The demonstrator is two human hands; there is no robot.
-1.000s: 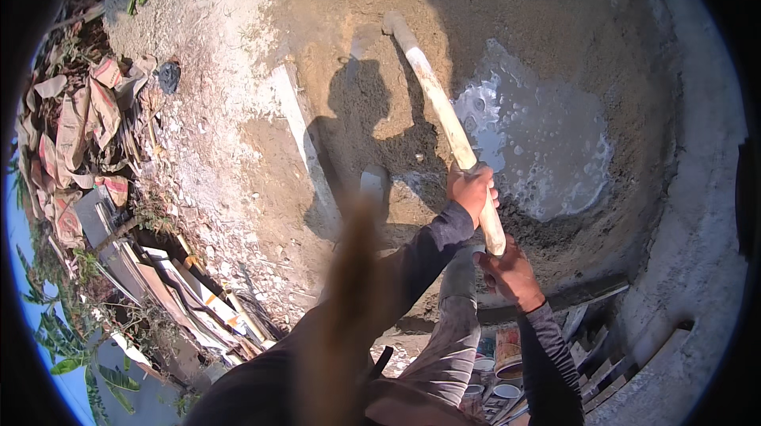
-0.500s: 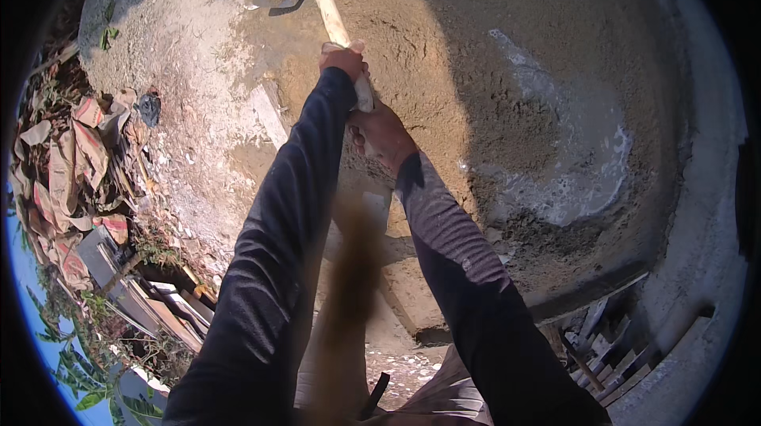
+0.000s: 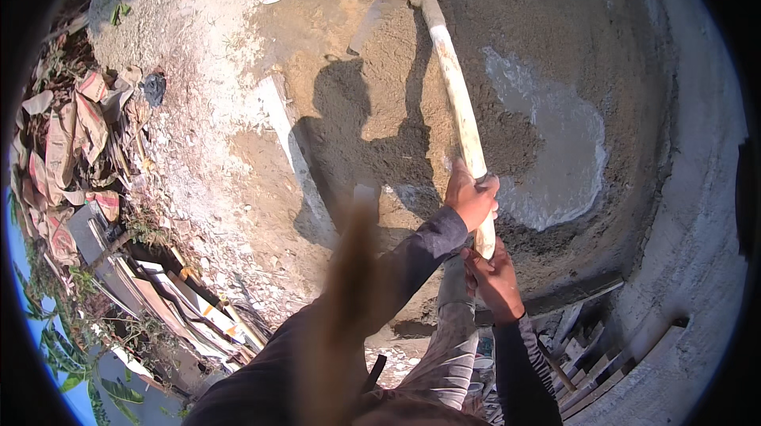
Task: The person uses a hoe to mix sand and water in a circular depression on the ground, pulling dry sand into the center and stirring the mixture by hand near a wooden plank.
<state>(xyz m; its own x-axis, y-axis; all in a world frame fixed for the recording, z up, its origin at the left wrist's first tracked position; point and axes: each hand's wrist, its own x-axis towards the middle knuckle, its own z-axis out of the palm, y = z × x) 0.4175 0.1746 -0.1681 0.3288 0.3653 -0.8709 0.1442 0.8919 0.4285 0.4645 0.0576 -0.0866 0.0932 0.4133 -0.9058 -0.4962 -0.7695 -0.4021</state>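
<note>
A hoe (image 3: 460,101) with a pale wooden handle slants across the middle of the head view, its head at the far end over the damp sand-coloured mix. Its thin grey blade (image 3: 369,26) points left from the socket and appears raised off the ground, though the gap is hard to judge. My left hand (image 3: 473,198) is wrapped around the lower part of the handle. Just below, near the butt end, my right hand (image 3: 497,282) grips the same handle. A pool of grey, watery slurry (image 3: 555,133) lies in the mix to the right of the handle.
A pale board (image 3: 289,145) lies on the ground left of my shadow. Torn paper sacks (image 3: 71,137) and stacked boards (image 3: 174,299) line the left side. At right runs a concrete edge (image 3: 697,188), with wood pieces (image 3: 602,370) below it. Something blurred and brown (image 3: 349,307) blocks the lower middle.
Both hands have drawn back toward me and to the right with the hoe. Its head has come into fuller view, right of where it was.
</note>
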